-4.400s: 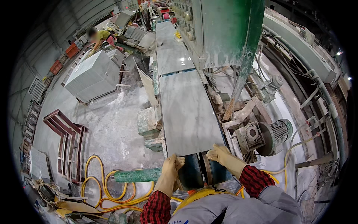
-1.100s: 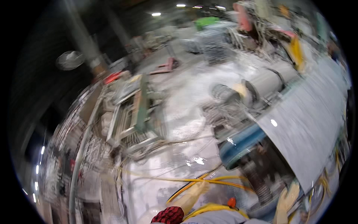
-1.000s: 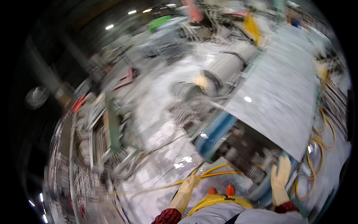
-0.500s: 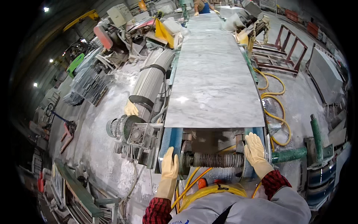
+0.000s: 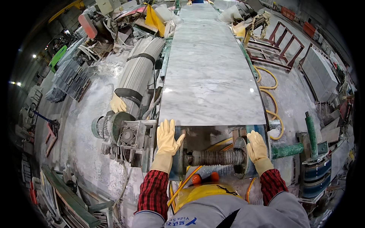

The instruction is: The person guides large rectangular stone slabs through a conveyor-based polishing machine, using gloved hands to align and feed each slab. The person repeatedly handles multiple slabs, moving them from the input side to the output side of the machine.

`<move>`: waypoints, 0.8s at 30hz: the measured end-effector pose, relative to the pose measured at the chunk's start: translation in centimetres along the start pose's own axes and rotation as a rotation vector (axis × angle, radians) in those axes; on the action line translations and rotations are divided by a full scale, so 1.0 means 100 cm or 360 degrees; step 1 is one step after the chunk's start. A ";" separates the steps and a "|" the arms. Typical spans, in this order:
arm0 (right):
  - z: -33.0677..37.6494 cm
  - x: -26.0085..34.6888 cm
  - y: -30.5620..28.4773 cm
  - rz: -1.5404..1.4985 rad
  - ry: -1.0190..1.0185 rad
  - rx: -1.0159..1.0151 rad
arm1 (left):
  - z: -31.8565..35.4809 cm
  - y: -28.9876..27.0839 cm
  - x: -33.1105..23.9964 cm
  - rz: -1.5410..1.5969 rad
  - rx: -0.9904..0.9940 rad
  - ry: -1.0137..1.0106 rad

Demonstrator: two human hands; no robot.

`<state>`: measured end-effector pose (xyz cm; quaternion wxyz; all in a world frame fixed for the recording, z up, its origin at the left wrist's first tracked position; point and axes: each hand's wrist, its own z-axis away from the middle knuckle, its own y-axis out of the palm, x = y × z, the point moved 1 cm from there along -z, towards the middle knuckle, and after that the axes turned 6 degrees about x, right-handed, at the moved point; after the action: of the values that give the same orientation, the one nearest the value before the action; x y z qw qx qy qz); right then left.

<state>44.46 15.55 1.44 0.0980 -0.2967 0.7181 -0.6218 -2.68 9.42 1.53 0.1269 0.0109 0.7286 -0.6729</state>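
A long slab of white, grey-veined marble [image 5: 213,76] lies flat on a roller frame and stretches away from me. Both my hands wear pale cream rubber gloves. My left hand [image 5: 167,140] is open, fingers spread, over the left blue belt [image 5: 176,165], its fingertips at the slab's near left corner. My right hand [image 5: 257,147] rests with fingers stretched out along the right blue belt [image 5: 255,128], just short of the slab's near edge. Neither hand grips anything. Between the belts runs a rusty ribbed shaft [image 5: 216,157].
To the left stand a motor [image 5: 102,127], a loose cream glove [image 5: 117,103] and a strapped bundle of grey strips [image 5: 142,66]. A green pipe [image 5: 288,150], a yellow hose [image 5: 281,127] and a red-brown metal rack [image 5: 272,62] are on the right. A person [image 5: 197,1] is partly visible at the far end.
My left hand has moved forward to the slab's near corner and its fingers have spread. The right hand stays near the right belt. The view has tilted down, hiding more of the far person.
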 end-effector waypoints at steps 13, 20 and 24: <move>0.003 0.015 -0.019 -0.0166 0.0052 -0.0032 | -0.006 0.013 -0.005 -0.0083 -0.0007 -0.0015; 0.003 0.010 -0.018 -0.0180 -0.0055 -0.0128 | -0.005 0.016 0.001 -0.0058 -0.0117 0.0072; 0.005 0.002 -0.015 -0.0239 -0.0176 -0.0329 | -0.002 0.020 0.002 -0.0029 -0.0099 0.0084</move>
<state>45.03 14.94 2.79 0.0596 -0.3920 0.7476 -0.5329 -2.55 9.78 -0.50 0.1019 0.0181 0.7524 -0.6505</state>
